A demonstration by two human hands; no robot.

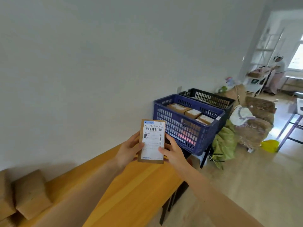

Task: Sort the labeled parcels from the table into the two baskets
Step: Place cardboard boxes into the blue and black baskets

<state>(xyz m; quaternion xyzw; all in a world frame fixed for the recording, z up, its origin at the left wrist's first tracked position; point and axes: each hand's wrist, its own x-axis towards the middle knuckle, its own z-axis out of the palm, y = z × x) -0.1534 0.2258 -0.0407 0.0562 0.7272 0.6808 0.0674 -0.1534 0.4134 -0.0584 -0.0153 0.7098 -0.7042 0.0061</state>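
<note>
Both my hands hold up a flat brown parcel (152, 141) with its white shipping label facing me, above the far end of the wooden table (131, 185). My left hand (128, 152) grips its left edge and my right hand (172, 151) grips its right edge. Just beyond stands a blue basket (185, 130) with several brown parcels (191, 112) inside. A black basket (208, 97) sits right behind the blue one, its contents mostly hidden. More brown parcels (31, 194) are stacked at the table's near left.
The white wall (98, 63) runs along the table's left side. Green bags (224, 143), a yellow bag (269, 145) and brown sacks (255, 126) lie on the floor right of the baskets. A person (275, 74) stands at a shelf far back right.
</note>
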